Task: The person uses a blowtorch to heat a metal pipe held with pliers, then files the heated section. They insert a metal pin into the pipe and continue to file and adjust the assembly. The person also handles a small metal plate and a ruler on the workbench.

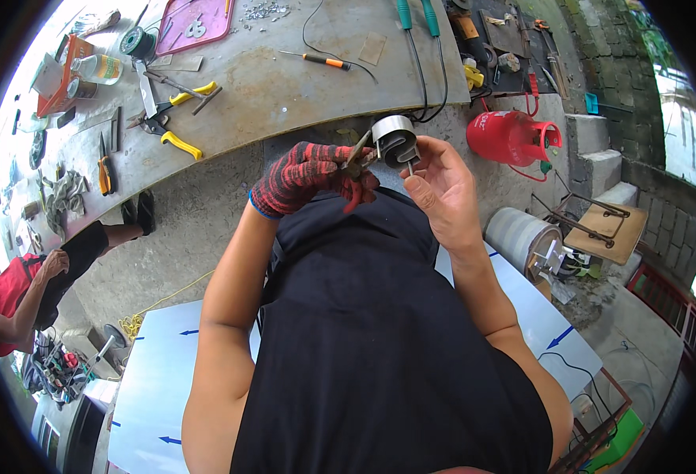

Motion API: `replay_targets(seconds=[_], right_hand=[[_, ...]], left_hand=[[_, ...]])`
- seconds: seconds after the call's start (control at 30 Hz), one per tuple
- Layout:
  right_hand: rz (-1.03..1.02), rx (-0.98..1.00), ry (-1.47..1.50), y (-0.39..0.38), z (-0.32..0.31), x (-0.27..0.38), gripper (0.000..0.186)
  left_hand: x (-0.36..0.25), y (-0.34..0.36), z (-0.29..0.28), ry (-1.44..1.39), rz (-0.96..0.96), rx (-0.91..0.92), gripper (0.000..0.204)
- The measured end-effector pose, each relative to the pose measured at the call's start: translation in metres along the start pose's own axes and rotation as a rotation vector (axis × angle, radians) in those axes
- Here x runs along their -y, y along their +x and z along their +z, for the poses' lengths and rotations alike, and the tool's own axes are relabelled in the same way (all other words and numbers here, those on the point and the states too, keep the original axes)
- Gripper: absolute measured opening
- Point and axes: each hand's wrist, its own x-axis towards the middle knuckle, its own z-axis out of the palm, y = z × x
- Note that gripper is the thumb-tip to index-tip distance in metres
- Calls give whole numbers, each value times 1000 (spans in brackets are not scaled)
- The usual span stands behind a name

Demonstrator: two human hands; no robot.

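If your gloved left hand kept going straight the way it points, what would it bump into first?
Probably the curled metal strip, with the pliers in the left hand leading; whether they touch is unclear.

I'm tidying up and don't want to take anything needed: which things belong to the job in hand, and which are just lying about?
In hand:
red-handled pliers, in the gloved left hand
curled metal strip, in the bare right hand

Apparently just lying about:
screwdriver, on the table
yellow-handled cutters, likewise
red gas cylinder, beside the table
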Motion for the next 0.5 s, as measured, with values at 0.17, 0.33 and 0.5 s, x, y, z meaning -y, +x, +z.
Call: replay_targets(seconds=[0.17, 0.33, 0.5], right_hand=[[36, -51, 26, 0, 2, 0, 50], [50, -100, 52, -1, 6, -2, 49], [56, -105, 12, -1, 0, -8, 50]], left_hand=[[6, 2, 1, -56, -22, -9, 71], [8, 4, 10, -109, -42, -43, 73], [4, 3, 9, -62, -45, -26, 73]])
